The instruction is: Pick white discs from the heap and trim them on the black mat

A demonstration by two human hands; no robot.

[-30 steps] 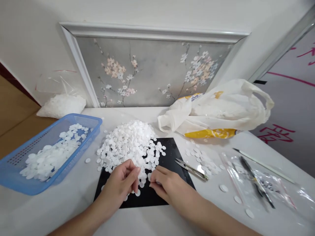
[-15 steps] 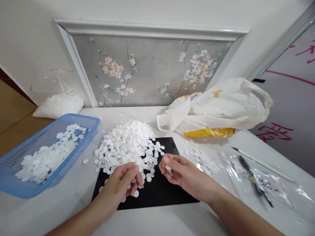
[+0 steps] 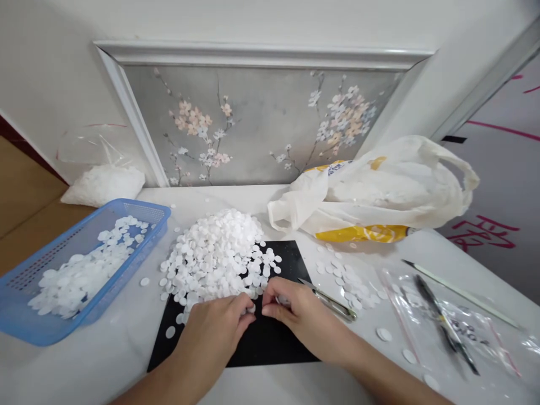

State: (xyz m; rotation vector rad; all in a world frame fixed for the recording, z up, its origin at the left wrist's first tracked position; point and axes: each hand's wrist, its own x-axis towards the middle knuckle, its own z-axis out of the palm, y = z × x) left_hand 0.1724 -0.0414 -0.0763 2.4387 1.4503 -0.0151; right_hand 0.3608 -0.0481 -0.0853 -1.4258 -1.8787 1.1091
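A heap of small white discs (image 3: 217, 247) lies on and beside a black mat (image 3: 270, 343). At the heap's front edge my left hand (image 3: 221, 329) is closed, thumb and forefinger together, with a white disc showing at the fingertips. My right hand (image 3: 301, 315) faces it over the mat, fingers curled round something white that looks like a disc, mostly hidden. The two sets of fingertips are a short gap apart. Beside the right wrist lies a metal pair of snips (image 3: 333, 301) with pointed tips.
A blue basket (image 3: 90, 216) holding more discs stands at the left, before a clear bag of white material (image 3: 105, 185). A white plastic bag (image 3: 379, 197) lies back right. Loose discs (image 3: 350, 281), a black pen (image 3: 445, 323), a pale pointed tool (image 3: 462, 292) and zip bags (image 3: 422, 309) are at the right.
Both hands have turned more palm-down and come closer together; the left shifted right and lower. The snips, previously hidden behind the right hand, now show. The view shifted slightly.
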